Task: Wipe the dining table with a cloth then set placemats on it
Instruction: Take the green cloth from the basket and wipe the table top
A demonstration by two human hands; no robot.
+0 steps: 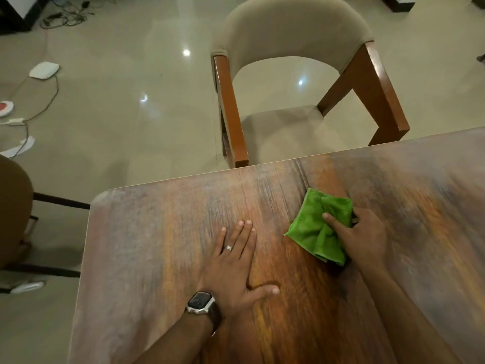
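Note:
A crumpled green cloth (319,227) lies on the wooden dining table (157,245), near its far edge. My right hand (359,235) grips the cloth from the right, thumb across its top and fingers curled into it, and holds it against the wood. My left hand (236,261) rests flat on the table to the left of the cloth, fingers straight and together, thumb spread out. It wears a ring and a wristwatch. No placemats are in view.
A beige upholstered chair (288,35) with brown wooden legs stands at the table's far edge. Part of another chair (13,206) sits off the left end. Cables (47,101) and small white devices lie on the tiled floor at far left.

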